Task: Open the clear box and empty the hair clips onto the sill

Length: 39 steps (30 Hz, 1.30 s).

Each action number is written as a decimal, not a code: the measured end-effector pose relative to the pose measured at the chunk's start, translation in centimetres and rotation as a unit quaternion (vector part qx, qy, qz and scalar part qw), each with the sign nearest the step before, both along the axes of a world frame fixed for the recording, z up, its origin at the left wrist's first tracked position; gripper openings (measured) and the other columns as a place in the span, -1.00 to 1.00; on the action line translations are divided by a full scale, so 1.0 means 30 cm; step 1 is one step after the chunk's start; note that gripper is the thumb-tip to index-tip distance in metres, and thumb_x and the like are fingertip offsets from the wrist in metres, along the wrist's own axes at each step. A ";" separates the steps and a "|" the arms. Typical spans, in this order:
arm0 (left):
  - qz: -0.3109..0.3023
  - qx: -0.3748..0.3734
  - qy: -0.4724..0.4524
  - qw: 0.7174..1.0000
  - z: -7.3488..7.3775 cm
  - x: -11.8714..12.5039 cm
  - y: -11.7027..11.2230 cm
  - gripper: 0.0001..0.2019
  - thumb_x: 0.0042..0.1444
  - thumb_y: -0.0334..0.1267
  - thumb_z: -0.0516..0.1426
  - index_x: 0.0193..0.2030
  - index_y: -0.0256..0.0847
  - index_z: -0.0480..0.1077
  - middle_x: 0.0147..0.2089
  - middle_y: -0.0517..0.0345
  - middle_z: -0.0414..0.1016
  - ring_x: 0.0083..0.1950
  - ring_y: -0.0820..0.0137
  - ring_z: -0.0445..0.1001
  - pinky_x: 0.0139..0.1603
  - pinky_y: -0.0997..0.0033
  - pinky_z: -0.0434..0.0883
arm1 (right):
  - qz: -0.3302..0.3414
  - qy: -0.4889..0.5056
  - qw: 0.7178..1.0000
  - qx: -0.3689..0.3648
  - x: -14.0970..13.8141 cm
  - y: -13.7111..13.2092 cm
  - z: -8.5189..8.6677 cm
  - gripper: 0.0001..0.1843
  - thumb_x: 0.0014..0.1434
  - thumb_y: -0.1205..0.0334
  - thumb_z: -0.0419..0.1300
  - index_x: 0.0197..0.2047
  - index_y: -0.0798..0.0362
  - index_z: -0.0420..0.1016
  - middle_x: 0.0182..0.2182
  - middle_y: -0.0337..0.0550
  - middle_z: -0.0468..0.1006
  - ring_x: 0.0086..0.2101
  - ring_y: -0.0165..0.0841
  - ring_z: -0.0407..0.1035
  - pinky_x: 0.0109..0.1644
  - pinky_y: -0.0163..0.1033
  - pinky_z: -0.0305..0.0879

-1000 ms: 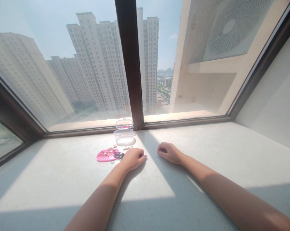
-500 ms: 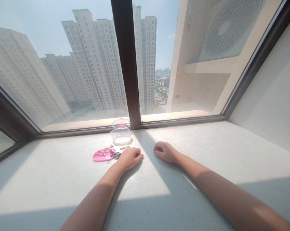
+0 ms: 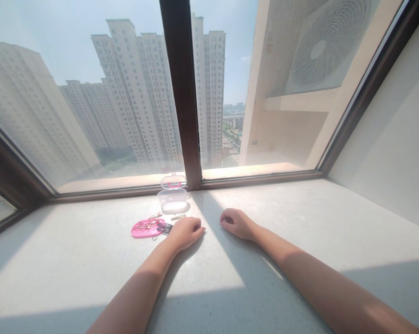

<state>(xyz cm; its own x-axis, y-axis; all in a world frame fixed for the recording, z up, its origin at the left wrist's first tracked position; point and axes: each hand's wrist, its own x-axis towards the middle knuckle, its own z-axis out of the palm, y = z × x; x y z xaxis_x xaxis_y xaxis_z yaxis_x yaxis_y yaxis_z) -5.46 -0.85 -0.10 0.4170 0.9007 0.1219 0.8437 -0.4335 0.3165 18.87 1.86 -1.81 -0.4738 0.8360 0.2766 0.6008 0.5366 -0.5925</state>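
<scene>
My left hand (image 3: 187, 232) rests loosely curled on the pale sill, with nothing visible in it. Close beside it, to the left, lie dark hair clips (image 3: 164, 228), partly hidden by the hand. They overlap the edge of a flat pink tray (image 3: 138, 231), which carries several gold-coloured clips (image 3: 149, 224). Another gold-coloured clip (image 3: 178, 217) lies just behind the hand, and a small ring (image 3: 154, 238) is in front of the tray. My right hand (image 3: 239, 223), also curled and seemingly holding nothing, lies on the sill to the right, apart from the left.
A clear plastic box (image 3: 172, 200) with its lid raised and a pink handle (image 3: 174, 184) stands behind the clips, near the window frame (image 3: 186, 106). The stone sill (image 3: 73, 260) runs to a white wall (image 3: 397, 153) on the right. Sunlight and shadow cross it.
The view has tilted slightly, so everything sits a little lower and further left. Both hands and the things on the sill keep their places.
</scene>
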 end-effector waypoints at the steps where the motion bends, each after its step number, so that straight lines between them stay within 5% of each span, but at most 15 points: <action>1: 0.000 0.001 0.000 1.000 0.000 0.000 0.000 -0.71 0.20 -0.11 0.05 -0.51 -0.17 0.28 -0.46 0.18 0.44 -0.39 0.36 0.34 -0.39 0.43 0.09 | 0.000 0.001 1.000 0.001 0.000 0.000 -0.002 -0.91 0.08 0.36 0.21 -0.34 0.10 0.56 -0.48 -0.24 0.43 -0.44 -0.41 0.27 -0.31 -0.31 0.16; 39: 0.005 -0.007 0.006 1.000 0.002 0.000 0.002 -0.71 0.21 -0.09 0.05 -0.48 -0.17 0.33 -0.43 0.16 0.47 -0.38 0.34 0.37 -0.39 0.41 0.10 | 0.005 -0.011 1.000 0.001 0.006 0.003 -0.002 -0.91 0.08 0.36 0.22 -0.32 0.09 0.57 -0.46 -0.24 0.44 -0.42 -0.40 0.28 -0.26 -0.29 0.18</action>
